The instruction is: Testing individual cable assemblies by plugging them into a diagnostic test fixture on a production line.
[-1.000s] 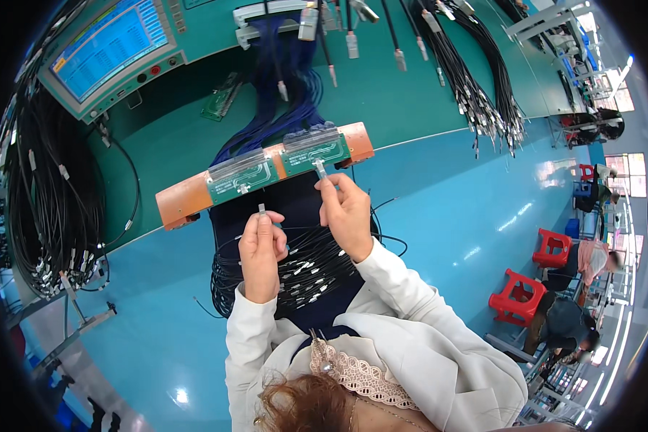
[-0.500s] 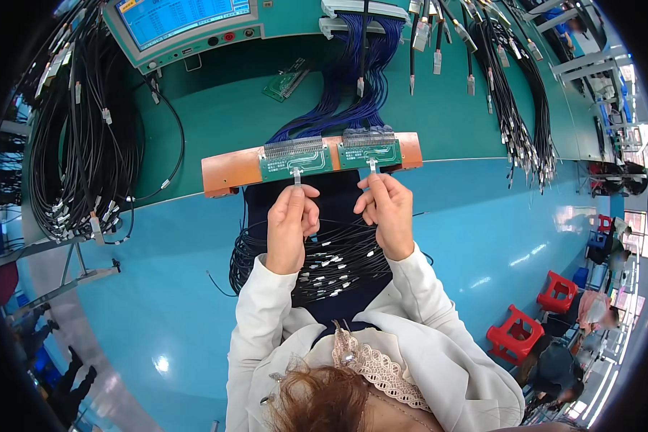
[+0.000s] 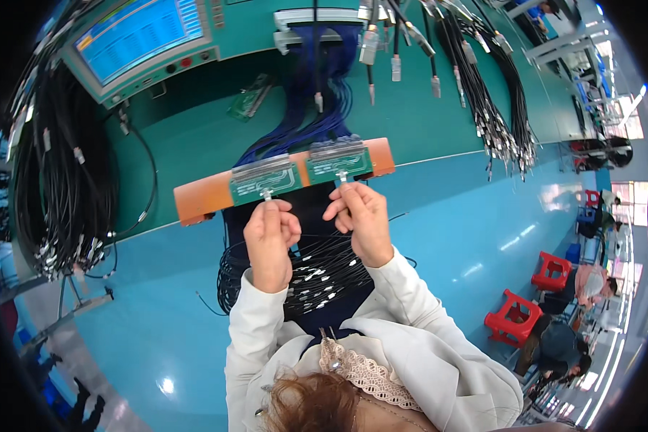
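Left hand [image 3: 268,246], pinching a silver metal connector [image 3: 268,195], has reached its green circuit board [image 3: 246,190], pairing with pinching right hand [image 3: 367,225].

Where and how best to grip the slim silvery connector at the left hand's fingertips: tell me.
Pinch the slim silvery connector by its two sides near the rear, coming from the person's side, as the left hand seems to do. Its front end points away, toward the left green board, so that end is probably best left free.
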`<state>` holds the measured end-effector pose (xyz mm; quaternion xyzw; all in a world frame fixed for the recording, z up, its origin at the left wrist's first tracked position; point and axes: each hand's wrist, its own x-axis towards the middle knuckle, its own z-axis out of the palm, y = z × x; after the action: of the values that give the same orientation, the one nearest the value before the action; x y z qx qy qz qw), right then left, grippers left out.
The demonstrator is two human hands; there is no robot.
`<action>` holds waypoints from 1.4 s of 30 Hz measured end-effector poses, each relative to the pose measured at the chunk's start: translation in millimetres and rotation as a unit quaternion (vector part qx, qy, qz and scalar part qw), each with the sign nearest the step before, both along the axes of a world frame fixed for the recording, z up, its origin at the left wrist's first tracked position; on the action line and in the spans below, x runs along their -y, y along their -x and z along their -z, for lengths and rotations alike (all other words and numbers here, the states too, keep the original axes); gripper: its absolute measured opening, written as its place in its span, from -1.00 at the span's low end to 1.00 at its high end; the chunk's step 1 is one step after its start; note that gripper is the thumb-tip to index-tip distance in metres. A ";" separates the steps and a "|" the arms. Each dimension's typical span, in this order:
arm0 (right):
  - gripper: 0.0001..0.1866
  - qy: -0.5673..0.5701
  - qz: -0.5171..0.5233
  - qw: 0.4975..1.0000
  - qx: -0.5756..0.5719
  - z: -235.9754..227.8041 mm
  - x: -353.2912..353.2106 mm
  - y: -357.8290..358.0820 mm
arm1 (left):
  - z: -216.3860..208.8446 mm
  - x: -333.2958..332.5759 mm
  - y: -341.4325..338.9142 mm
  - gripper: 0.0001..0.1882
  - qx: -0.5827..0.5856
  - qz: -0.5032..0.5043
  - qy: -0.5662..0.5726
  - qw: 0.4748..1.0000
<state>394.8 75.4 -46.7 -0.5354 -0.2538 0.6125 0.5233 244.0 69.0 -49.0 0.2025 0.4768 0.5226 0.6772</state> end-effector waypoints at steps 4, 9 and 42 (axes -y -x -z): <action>-0.78 -0.009 -0.012 1.000 -0.017 -2.0 0.0 4.0 | -1.5 4.4 4.5 -0.75 -0.013 -0.024 -0.001 1.000; -0.73 -0.051 -0.054 0.994 0.074 1.2 -3.0 -3.8 | 16.7 2.6 8.3 -0.71 -0.063 0.037 -0.075 0.995; -0.62 -0.067 -0.399 0.906 -0.124 -81.4 13.0 149.8 | -132.1 108.1 191.1 -0.94 0.003 -0.223 -0.267 0.937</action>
<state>245.0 62.4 34.7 -0.2728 -0.4200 0.8130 0.2969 52.9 -39.1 83.1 0.2625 0.3505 0.7692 0.4653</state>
